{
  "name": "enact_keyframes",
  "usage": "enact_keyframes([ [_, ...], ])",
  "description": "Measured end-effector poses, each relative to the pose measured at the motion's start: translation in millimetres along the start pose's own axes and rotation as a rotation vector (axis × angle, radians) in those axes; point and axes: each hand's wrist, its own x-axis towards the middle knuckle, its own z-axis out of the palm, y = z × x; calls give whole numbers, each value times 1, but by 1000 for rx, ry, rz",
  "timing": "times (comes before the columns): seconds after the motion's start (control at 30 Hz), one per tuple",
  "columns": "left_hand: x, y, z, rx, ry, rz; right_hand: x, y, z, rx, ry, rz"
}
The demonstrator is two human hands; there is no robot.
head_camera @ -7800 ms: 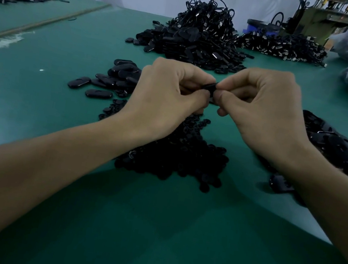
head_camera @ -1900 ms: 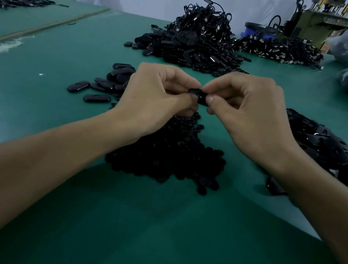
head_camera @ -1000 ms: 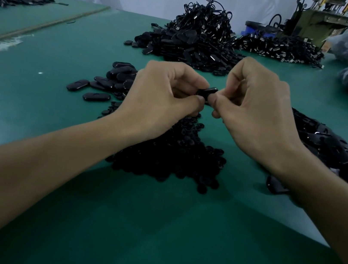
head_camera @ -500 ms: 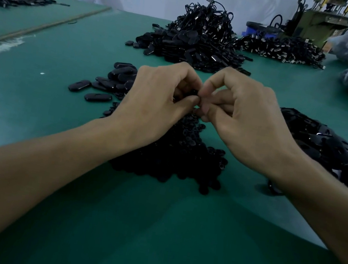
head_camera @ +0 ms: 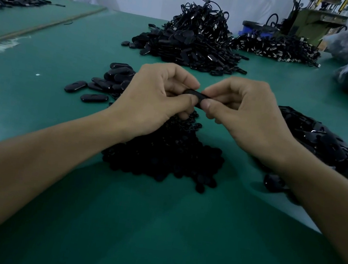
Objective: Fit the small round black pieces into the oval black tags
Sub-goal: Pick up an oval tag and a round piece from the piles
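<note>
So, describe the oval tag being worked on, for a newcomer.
On the green table, find the nearest heap of small round pieces. Above it the left hand and right hand pinch one oval tag between them; all others lie on the table.

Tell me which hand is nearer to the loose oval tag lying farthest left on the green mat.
Left. The left hand sits right of the loose oval tag, other tags between; the right hand is farther right, beyond it. Both pinch a held tag.

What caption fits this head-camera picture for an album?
Left hand and right hand pinch an oval black tag above a heap of small round pieces on a green table.
</note>
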Motion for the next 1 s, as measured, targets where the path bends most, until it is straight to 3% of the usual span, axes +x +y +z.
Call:
enact_keyframes([
  [0.2,-2,2,0,-61,-3,-46,1,2,-1,31,16,25],
  [0.87,-1,5,-4,157,11,60,3,0,-1,-28,-17,-33],
  [1.0,3,-4,-7,131,63,22,7,1,-7,-259,-35,-10],
])
